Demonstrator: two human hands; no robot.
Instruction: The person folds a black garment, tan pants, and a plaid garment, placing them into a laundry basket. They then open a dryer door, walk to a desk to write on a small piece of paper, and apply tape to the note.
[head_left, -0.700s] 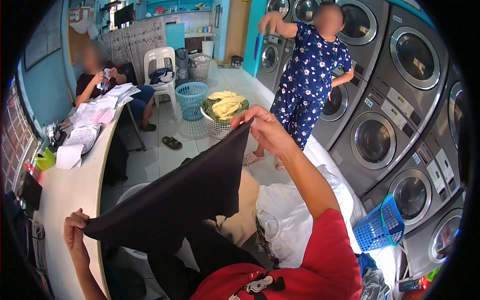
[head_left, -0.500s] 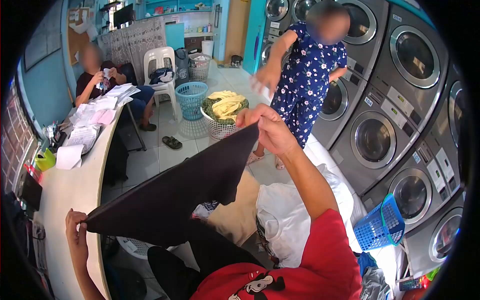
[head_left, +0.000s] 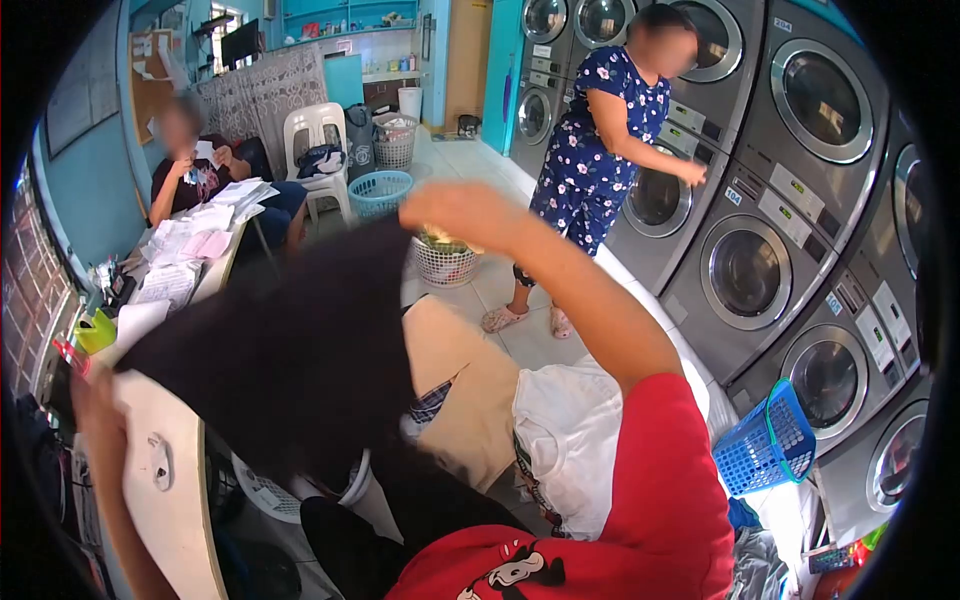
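Dark garment (head_left: pixel 280 350) spans between both hands, long axis running from 8 o'clock up to 1 o'clock. Right hand (head_left: pixel 460 212), blurred, fingers pinched on the upper corner; left hand (head_left: pixel 85 395) at the lower corner above the counter (head_left: pixel 170 500), grip blurred, cannot tell for certain. Cloth hangs below the fingers, in front of the white basket (head_left: pixel 270 490).

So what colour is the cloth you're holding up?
Black, plain, no pattern. The head view shows the cloth stretched between the left hand and right hand.
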